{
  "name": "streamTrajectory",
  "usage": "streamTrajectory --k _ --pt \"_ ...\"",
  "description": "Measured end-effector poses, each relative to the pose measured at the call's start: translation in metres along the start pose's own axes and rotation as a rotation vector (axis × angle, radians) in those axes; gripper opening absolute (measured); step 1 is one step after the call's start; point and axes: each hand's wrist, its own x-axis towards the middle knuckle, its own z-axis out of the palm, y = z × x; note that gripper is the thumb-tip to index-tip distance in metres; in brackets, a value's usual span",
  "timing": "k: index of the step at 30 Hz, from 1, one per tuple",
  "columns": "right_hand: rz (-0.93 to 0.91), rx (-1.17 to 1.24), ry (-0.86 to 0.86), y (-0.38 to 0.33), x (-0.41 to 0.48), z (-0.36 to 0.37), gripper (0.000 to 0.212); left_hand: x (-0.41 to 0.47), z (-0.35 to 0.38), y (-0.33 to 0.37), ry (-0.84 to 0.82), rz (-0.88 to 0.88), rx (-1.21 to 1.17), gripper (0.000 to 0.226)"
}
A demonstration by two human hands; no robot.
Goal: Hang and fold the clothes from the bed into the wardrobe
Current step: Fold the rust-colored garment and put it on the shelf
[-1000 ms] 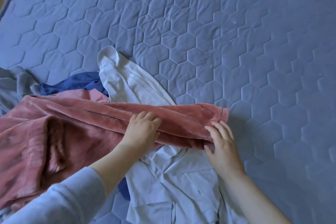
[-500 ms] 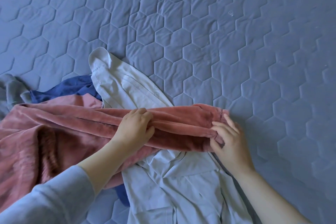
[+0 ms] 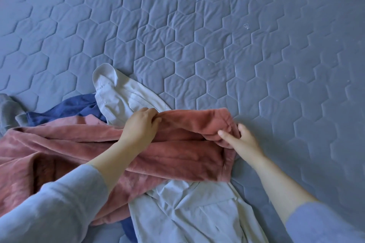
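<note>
Now we have both hands on the pink velvety garment (image 3: pixel 189 156). It lies across the lower left and centre of the frame on the bed (image 3: pixel 217 35), on top of a pale shirt (image 3: pixel 122 96). Our left hand (image 3: pixel 141 127) grips the garment's upper folded edge with curled fingers, near the middle of the frame. Our right hand (image 3: pixel 243 140) pinches its bunched end just to the right, index finger stretched along the cloth. A navy garment (image 3: pixel 65 107) and a grey one (image 3: pixel 7 110) show at the left edge, the navy partly under the pink cloth.

We judge the step to be straightening this long part of the pink garment for folding. To do it well, we should draw the two hands apart until the cloth lies taut and flat. Then we line up its edges before folding, and lift it clear so the pale shirt is not dragged along. Such plush cloth will probably sag and slip, so a firm pinch at the end matters.

No brand, label or writing can be read on any garment. A tiny pale mark (image 3: pixel 246 25) on the bed cover, upper right, is too small to make out.
</note>
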Motion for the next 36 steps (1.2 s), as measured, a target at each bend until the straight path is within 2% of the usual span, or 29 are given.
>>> streamTrajectory --k 2,4,6,8,10,13,15,17,20,22,23,25,28,30,33,36 --pt "-0.018 -0.044 0.034 0.012 0.006 0.004 0.018 0.008 0.005 0.002 0.014 0.002 0.007 0.019" --pt "-0.066 0.05 0.189 0.012 0.01 0.006 0.01 0.015 0.005 0.002 0.044 0.006 0.005 0.019" --pt "-0.125 0.154 0.352 0.003 0.016 0.003 0.012 0.028 0.002 0.002 0.107 0.002 0.023 0.019" --pt "-0.208 0.1 0.43 -0.005 0.021 -0.003 0.017 0.043 -0.003 0.001 0.174 -0.02 0.08 0.018" --pt "-0.219 0.069 0.405 -0.008 0.027 -0.008 0.016 0.059 -0.003 0.0 0.146 -0.064 0.142 0.02" --pt "-0.091 -0.028 0.267 -0.002 0.043 -0.007 0.02 0.075 0.01 0.001 -0.032 -0.116 0.201 0.022" --pt "0.047 0.039 0.102 0.0 0.053 -0.004 0.026 0.079 0.021 0.004 -0.129 -0.127 0.193 0.023" --pt "0.105 0.12 0.044 0.0 0.064 -0.002 0.028 0.083 0.03 0.011 -0.169 -0.099 0.17 0.024" --pt "0.013 0.14 0.185 0.001 0.073 -0.003 0.024 0.094 0.042 0.032 -0.217 -0.003 0.123 0.028" --pt "-0.105 0.07 0.277 0.005 0.069 -0.006 0.018 0.104 0.05 0.051 -0.269 0.028 0.094 0.029" --pt "-0.149 0.012 0.28 0.009 0.064 -0.007 0.016 0.109 0.054 0.06 -0.294 0.035 0.072 0.029" --pt "-0.179 -0.1 0.204 0.019 0.055 -0.008 0.025 0.118 0.065 0.079 -0.342 0.042 0.031 0.03" --pt "-0.186 -0.145 0.085 0.031 0.046 -0.013 0.034 0.125 0.077 0.1 -0.412 0.058 0.041 0.029" --pt "-0.197 -0.129 0.08 0.031 0.043 -0.023 0.032 0.131 0.079 0.108 -0.396 0.061 -0.016 0.024" --pt "-0.306 -0.159 0.161 0.027 0.043 -0.043 0.03 0.143 0.069 0.12 -0.272 0.06 -0.165 0.016" --pt "-0.342 -0.367 0.208 0.029 0.052 -0.053 0.017 0.151 0.066 0.128 -0.198 0.154 -0.133 0.017"
